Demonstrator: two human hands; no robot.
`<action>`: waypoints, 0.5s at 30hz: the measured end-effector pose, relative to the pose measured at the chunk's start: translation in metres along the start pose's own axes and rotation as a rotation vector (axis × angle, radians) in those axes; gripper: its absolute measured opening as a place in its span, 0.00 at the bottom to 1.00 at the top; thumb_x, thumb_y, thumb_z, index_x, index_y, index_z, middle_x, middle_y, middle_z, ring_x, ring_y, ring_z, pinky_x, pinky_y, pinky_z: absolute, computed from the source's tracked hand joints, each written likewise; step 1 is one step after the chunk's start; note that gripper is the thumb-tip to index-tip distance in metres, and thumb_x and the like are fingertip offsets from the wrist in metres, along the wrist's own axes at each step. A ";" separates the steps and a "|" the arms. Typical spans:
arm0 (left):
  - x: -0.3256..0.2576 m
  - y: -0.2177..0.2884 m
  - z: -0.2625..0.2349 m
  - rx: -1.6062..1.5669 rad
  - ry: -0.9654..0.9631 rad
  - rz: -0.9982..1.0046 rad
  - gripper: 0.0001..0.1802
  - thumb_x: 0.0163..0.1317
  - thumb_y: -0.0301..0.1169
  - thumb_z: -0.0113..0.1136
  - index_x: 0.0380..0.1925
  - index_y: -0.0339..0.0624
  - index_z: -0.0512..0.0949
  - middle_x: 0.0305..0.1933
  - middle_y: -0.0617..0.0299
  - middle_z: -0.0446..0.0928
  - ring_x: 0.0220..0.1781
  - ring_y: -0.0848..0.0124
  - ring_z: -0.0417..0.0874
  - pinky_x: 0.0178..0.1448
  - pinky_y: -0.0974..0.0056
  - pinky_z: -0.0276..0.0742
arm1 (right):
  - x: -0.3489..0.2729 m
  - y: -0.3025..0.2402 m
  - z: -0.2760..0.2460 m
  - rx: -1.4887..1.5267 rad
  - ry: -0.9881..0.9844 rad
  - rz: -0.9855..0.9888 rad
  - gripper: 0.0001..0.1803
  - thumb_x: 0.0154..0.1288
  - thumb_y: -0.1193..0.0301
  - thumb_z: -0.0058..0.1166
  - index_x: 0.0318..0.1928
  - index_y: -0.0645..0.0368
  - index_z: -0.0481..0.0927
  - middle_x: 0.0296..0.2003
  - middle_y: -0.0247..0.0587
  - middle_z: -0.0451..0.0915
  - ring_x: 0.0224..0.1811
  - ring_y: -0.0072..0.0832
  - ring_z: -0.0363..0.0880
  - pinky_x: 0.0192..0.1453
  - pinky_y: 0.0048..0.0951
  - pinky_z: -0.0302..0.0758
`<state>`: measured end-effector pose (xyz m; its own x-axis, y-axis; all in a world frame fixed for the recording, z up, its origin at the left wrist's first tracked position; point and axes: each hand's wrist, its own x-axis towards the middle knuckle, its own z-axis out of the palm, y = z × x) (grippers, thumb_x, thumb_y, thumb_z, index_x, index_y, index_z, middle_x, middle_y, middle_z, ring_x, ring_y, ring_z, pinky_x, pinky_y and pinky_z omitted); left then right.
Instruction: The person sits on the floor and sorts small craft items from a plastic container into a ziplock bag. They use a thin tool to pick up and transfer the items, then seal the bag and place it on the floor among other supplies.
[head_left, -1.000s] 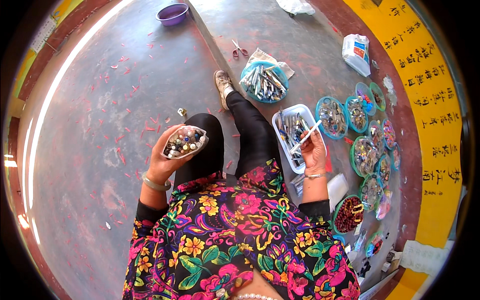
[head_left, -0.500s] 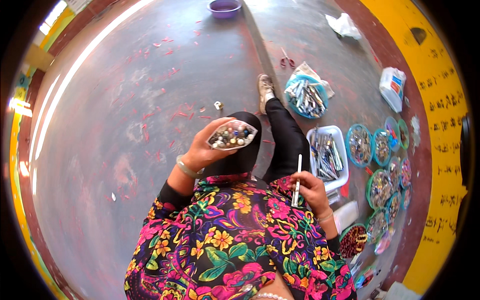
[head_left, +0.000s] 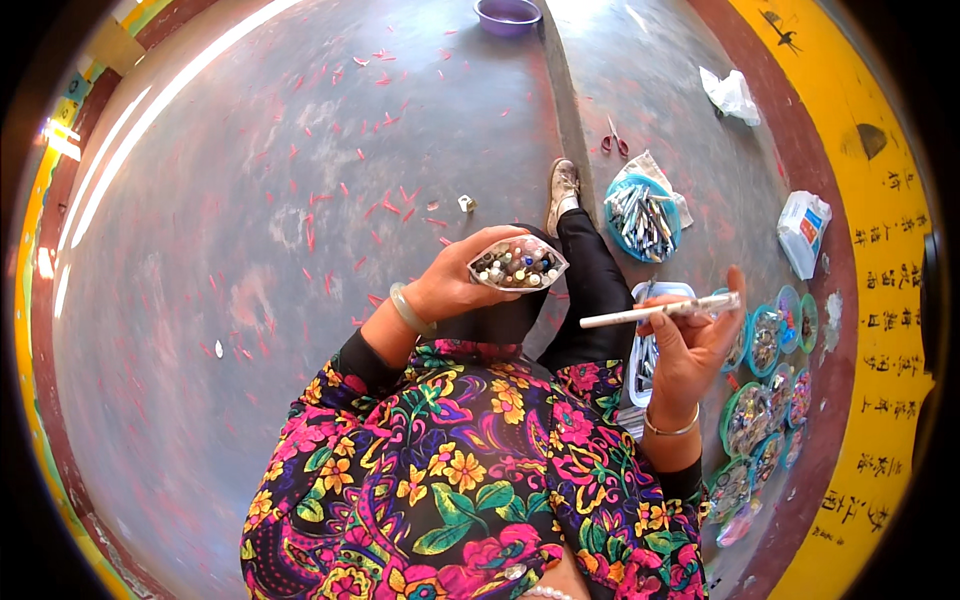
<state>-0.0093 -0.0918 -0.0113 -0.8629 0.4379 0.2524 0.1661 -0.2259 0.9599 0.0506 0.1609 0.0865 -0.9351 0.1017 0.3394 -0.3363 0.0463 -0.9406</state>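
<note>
The place looks like a makeshift workshop: a concrete floor (head_left: 180, 330) littered with red scraps (head_left: 311, 232), plastic baskets (head_left: 622, 247) of small pieces, and a hand-lettered yellow wall (head_left: 835, 110).

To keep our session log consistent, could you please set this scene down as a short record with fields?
Left hand: holds a pale-edged holder packed with small round-ended items
Right hand: grips a white pen
Below right hand: white tray, partly hidden
Beyond tray: blue bowl heaped with pens
Farther off: red-handled scissors, purple basin
Floor: scattered red scraps
</note>
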 end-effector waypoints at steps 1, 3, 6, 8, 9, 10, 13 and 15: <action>0.000 0.000 -0.001 0.006 -0.005 0.015 0.36 0.49 0.21 0.68 0.60 0.38 0.65 0.56 0.58 0.74 0.57 0.71 0.74 0.62 0.65 0.68 | 0.005 -0.003 0.006 0.009 0.000 -0.017 0.45 0.60 0.82 0.55 0.69 0.56 0.39 0.34 0.50 0.80 0.33 0.29 0.82 0.35 0.22 0.80; 0.000 0.002 0.000 -0.045 -0.027 0.000 0.37 0.49 0.19 0.67 0.61 0.36 0.64 0.56 0.57 0.73 0.57 0.70 0.74 0.62 0.65 0.69 | 0.011 -0.007 0.014 0.019 -0.002 -0.041 0.46 0.60 0.82 0.55 0.69 0.55 0.38 0.34 0.51 0.80 0.34 0.30 0.82 0.34 0.22 0.80; -0.002 0.003 -0.002 -0.015 -0.032 0.011 0.37 0.49 0.18 0.67 0.61 0.35 0.63 0.56 0.56 0.74 0.57 0.70 0.74 0.62 0.64 0.69 | 0.018 -0.010 0.022 0.026 -0.016 -0.063 0.44 0.61 0.82 0.54 0.68 0.55 0.38 0.35 0.52 0.80 0.34 0.30 0.83 0.34 0.22 0.81; -0.002 0.004 -0.002 0.008 -0.029 0.008 0.37 0.49 0.18 0.67 0.61 0.35 0.64 0.56 0.56 0.74 0.57 0.70 0.74 0.62 0.64 0.69 | 0.020 -0.009 0.028 0.036 -0.009 -0.091 0.42 0.62 0.82 0.53 0.67 0.55 0.41 0.35 0.52 0.80 0.35 0.30 0.83 0.34 0.22 0.81; -0.002 0.004 -0.002 0.007 -0.026 0.014 0.37 0.49 0.19 0.67 0.61 0.36 0.64 0.56 0.57 0.74 0.58 0.71 0.74 0.62 0.64 0.69 | 0.020 -0.007 0.031 0.034 -0.016 -0.097 0.40 0.62 0.82 0.53 0.67 0.56 0.42 0.36 0.52 0.80 0.36 0.30 0.82 0.34 0.22 0.81; -0.002 0.004 -0.003 0.029 -0.029 0.006 0.36 0.50 0.19 0.67 0.61 0.36 0.64 0.56 0.57 0.74 0.58 0.71 0.74 0.62 0.64 0.69 | 0.019 -0.005 0.034 0.032 -0.019 -0.104 0.38 0.63 0.82 0.52 0.66 0.56 0.43 0.36 0.53 0.80 0.36 0.31 0.82 0.35 0.23 0.81; -0.001 0.009 -0.003 0.049 -0.046 -0.027 0.36 0.50 0.21 0.67 0.61 0.37 0.64 0.56 0.57 0.74 0.58 0.71 0.74 0.63 0.64 0.69 | 0.019 0.001 0.046 0.023 -0.064 -0.166 0.34 0.64 0.82 0.50 0.64 0.57 0.47 0.37 0.54 0.79 0.38 0.33 0.82 0.38 0.25 0.81; -0.001 0.009 -0.002 0.039 -0.042 -0.014 0.36 0.50 0.21 0.67 0.61 0.37 0.64 0.56 0.57 0.74 0.58 0.70 0.74 0.63 0.64 0.68 | 0.017 0.006 0.051 -0.002 -0.101 -0.198 0.31 0.65 0.82 0.49 0.63 0.57 0.49 0.39 0.55 0.78 0.38 0.34 0.82 0.40 0.27 0.81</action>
<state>-0.0077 -0.0964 -0.0037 -0.8447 0.4767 0.2432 0.1735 -0.1861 0.9671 0.0266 0.1124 0.0866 -0.8574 -0.0097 0.5146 -0.5142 0.0573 -0.8557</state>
